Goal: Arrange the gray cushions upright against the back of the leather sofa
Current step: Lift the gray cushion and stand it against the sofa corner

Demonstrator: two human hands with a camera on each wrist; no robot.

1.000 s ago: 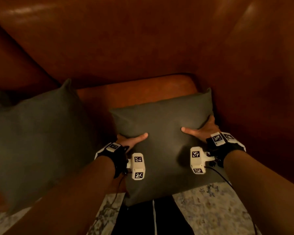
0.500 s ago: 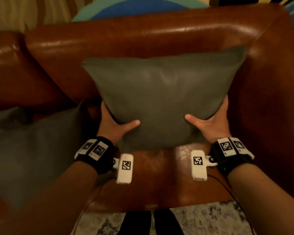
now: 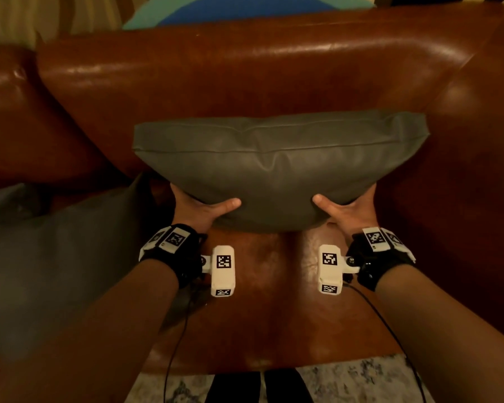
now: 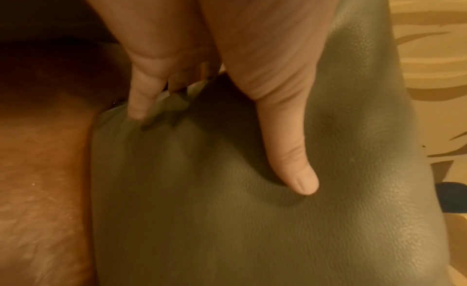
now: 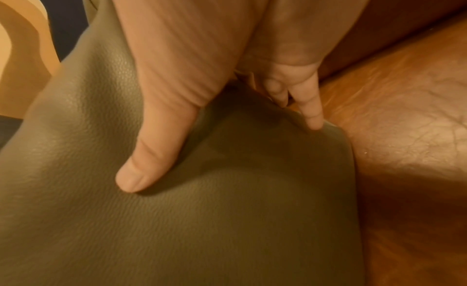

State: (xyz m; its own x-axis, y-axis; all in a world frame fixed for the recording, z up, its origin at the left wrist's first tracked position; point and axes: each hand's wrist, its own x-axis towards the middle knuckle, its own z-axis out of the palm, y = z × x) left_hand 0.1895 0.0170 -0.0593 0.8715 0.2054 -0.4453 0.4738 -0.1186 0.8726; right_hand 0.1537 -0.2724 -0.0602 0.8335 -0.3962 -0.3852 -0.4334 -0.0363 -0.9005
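Note:
A gray leather cushion (image 3: 277,173) stands upright in the sofa's right corner, close to the brown backrest (image 3: 245,71). My left hand (image 3: 200,209) grips its lower left corner, thumb on the front and fingers behind. My right hand (image 3: 348,210) grips the lower right corner the same way. The left wrist view shows my left hand (image 4: 227,118) pinching the cushion (image 4: 252,220), and the right wrist view shows my right hand (image 5: 215,120) pinching the cushion (image 5: 177,220). A second gray cushion (image 3: 50,263) lies slanted on the seat at the left.
The brown leather seat (image 3: 271,309) lies bare below the held cushion. The sofa's right arm (image 3: 477,170) rises beside it. A patterned rug (image 3: 361,379) shows at the seat's front edge. Striped and blue things (image 3: 239,7) sit behind the backrest.
Both hands lifted the cushion off the seat front and carried it back toward the backrest. It now stands upright and lower than half a second ago.

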